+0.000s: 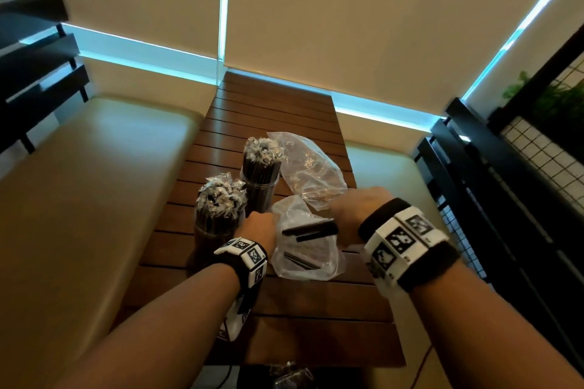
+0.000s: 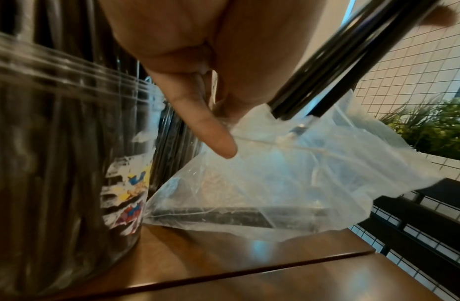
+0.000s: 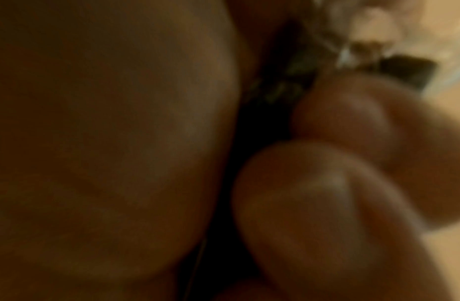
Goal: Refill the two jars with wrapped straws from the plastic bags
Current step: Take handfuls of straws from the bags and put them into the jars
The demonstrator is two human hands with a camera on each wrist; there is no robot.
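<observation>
My left hand (image 1: pixel 259 226) pinches the upper edge of the near plastic bag (image 1: pixel 303 249), which lies on the slatted wooden tabletop (image 1: pixel 278 303) just right of the near jar (image 1: pixel 218 218). My right hand (image 1: pixel 354 211) is closed around a small bundle of black wrapped straws (image 1: pixel 311 229), held crosswise above that bag; the right wrist view is too blurred to add more than curled fingers (image 3: pixel 326 203). More straws lie inside the bag. The near jar carries a colourful label (image 2: pixel 125 201) that I cannot read. The far jar (image 1: pixel 260 174) stands just behind it, and both are packed with straws, their wrapper ends bunched on top. A second, crumpled bag (image 1: pixel 311 167) lies right of the far jar, reaching the tabletop's right edge. The far slats and the near stretch of tabletop are bare. Cushioned benches (image 1: pixel 94 183) flank both sides.
</observation>
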